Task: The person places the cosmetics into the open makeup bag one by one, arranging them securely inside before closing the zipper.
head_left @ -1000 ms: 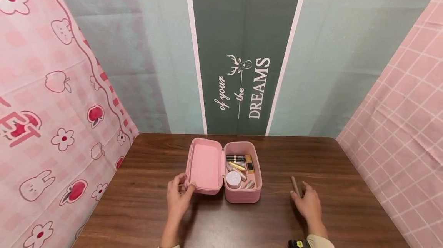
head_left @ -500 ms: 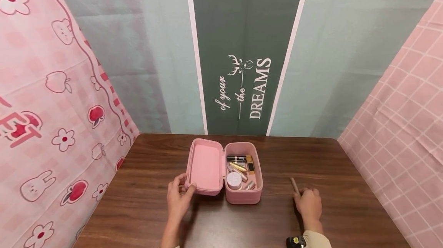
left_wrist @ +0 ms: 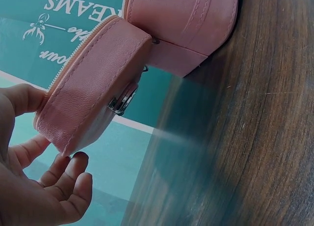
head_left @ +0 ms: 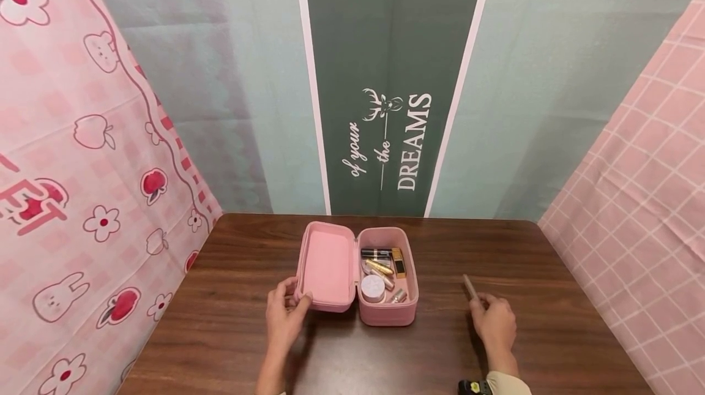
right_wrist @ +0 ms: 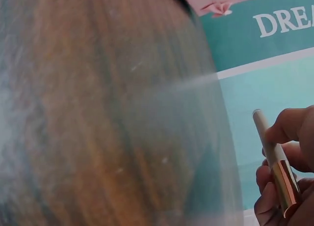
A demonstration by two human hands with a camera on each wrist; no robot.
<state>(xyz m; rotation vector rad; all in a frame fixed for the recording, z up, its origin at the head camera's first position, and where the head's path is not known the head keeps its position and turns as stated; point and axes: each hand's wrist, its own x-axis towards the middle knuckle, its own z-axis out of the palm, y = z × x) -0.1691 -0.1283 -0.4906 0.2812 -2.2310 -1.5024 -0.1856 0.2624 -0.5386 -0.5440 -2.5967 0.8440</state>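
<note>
A pink makeup case [head_left: 387, 315] lies open on the table, its lid [head_left: 328, 266] folded out to the left. My left hand [head_left: 283, 315] holds the lid's near left corner, thumb on one side and fingers on the other; the zip edge and a metal ring show in the left wrist view. Inside the case are a round pale jar [head_left: 373, 288], a gold tube [head_left: 379, 266], black tubes [head_left: 376, 253] and a gold-and-black piece [head_left: 398, 263]. To the right of the case, my right hand [head_left: 494, 323] grips a slim cosmetic tube [right_wrist: 277, 162], pale with a rose-gold end.
The dark wood table [head_left: 237, 346] runs back to a green printed curtain [head_left: 380, 199]. Pink patterned cloths hang at the left [head_left: 60, 199] and right [head_left: 650, 187]. A dark band [head_left: 475, 387] sits at the right wrist by a cream sleeve.
My right hand has turned and shifted slightly while holding the tube, whose far end now points a little higher. The left hand and the case stay in place.
</note>
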